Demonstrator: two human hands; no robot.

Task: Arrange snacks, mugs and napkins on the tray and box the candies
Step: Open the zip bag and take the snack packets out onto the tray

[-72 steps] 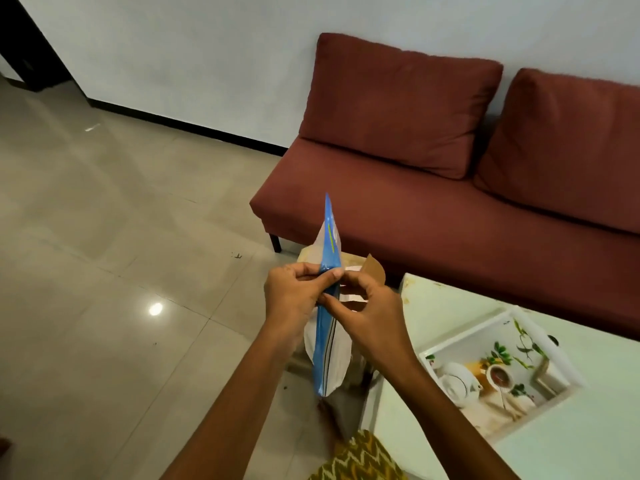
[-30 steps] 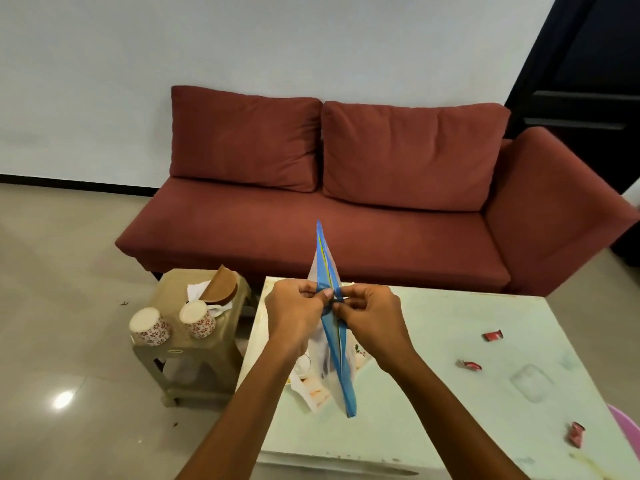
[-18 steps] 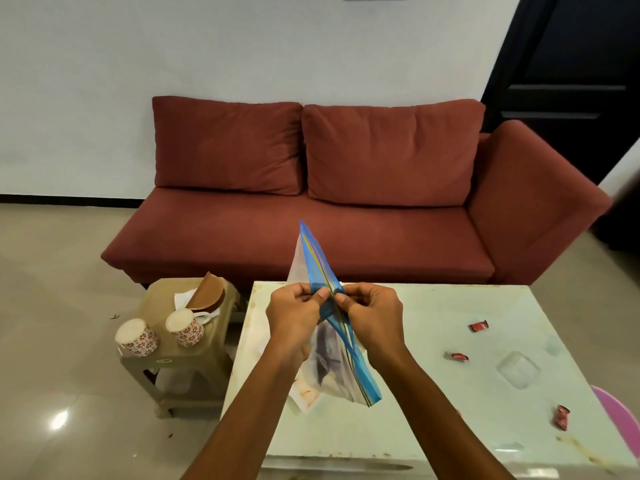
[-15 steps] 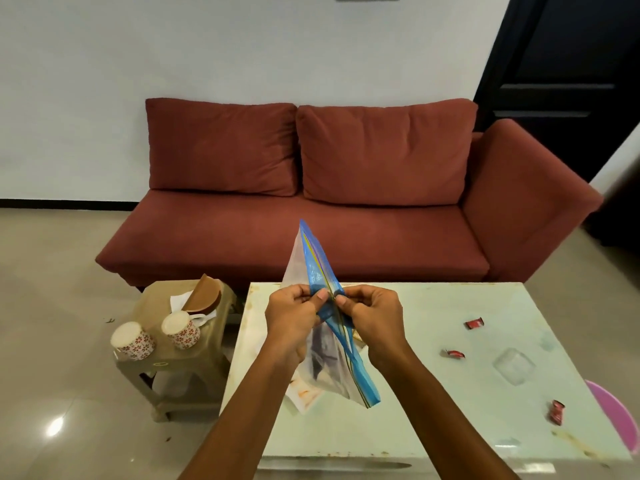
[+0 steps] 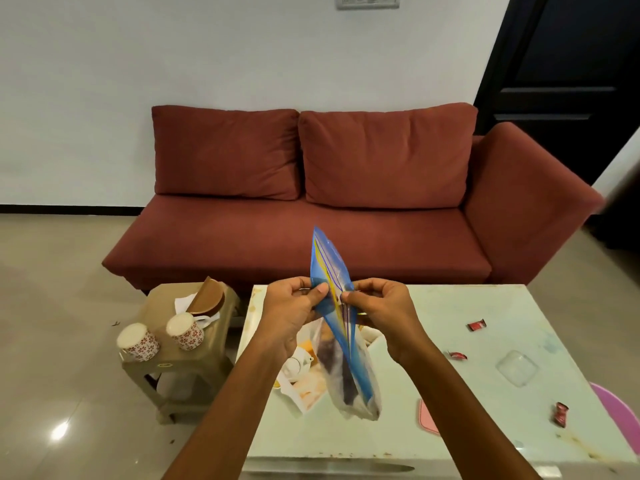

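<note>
A clear zip bag with a blue seal strip and dark snacks inside hangs over the pale table. My left hand and my right hand pinch the two sides of its blue top, pulling them slightly apart. The white printed tray lies on the table, mostly hidden behind the bag. Three red wrapped candies lie to the right: one, a second and a third. Two floral mugs stand on a small stool, beside white napkins.
A red sofa runs behind the table. A brown bowl leans on the stool. A clear plastic lid and a pink object lie on the table; something purple sits at its right edge. A dark door is at the far right.
The view swung from the floor and sofa end round to the table. The bag's top has spread a little between my hands, and the bag tilted lower right.
</note>
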